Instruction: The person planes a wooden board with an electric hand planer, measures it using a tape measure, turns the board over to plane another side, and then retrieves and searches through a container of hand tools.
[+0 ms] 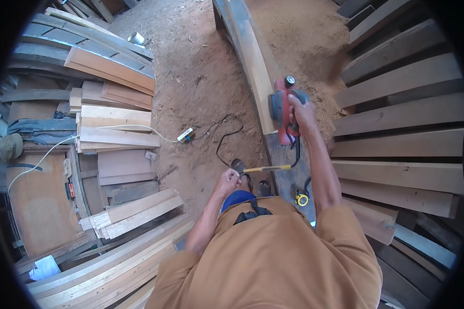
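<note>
My right hand (303, 110) is wrapped round the handle of a red and grey electric planer (283, 110), which is beside the near end of a pale wooden board (258, 77). The board lies along a long narrow bench (288, 177). My left hand (229, 181) is closed at my waist, by the left end of a yellow stick-like thing (267, 168); whether the fingers hold it is unclear. A black cord hangs from the planer toward the stick's right end. On the bench near my body is a yellow tape measure (301, 199).
Planks are stacked at the left (118, 135) and the right (402, 139). A white power strip (184, 135) with cords lies on the dirt floor (191, 77). A white cup-like container (136, 38) is at the upper left. My sandalled feet are beside the bench.
</note>
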`<state>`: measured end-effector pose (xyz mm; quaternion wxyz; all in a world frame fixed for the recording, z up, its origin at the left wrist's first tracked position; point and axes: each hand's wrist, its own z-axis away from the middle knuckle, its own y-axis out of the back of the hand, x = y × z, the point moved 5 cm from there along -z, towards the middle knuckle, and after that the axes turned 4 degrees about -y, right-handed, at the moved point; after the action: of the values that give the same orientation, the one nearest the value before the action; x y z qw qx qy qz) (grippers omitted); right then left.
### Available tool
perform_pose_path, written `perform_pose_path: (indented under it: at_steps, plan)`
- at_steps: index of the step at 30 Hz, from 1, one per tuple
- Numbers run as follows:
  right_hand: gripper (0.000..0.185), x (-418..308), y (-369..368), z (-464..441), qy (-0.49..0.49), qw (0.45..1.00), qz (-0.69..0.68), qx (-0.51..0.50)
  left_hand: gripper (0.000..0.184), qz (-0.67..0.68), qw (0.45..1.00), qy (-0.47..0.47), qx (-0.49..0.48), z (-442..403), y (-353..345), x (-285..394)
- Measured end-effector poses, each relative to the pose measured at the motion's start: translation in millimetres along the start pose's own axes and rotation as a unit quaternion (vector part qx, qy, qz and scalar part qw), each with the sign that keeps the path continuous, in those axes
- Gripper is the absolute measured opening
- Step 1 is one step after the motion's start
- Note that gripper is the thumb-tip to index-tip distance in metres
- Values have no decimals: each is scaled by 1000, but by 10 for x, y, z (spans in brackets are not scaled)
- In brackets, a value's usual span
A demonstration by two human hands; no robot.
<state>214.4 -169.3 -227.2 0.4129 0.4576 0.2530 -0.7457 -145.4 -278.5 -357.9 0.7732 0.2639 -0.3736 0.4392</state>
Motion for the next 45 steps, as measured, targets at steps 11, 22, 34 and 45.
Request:
perform_pose_path:
  at_steps: [11,22,34,45]
  plan:
    - [29,1103,695,984,-63,992,9,112,17,-129,991,3,-21,322,80,-686]
    - [30,1703,514,1020,-55,997,50,-13,22,-239,969,-22,62,614,282,-435]
    - [27,1509,-797,2060,397,741,442,-312,21,-185,971,-80,127,984,131,-322]
    - [26,2348,-1433,2600,184,667,505,-517,24,-58,955,-143,254,1438,-66,-1088]
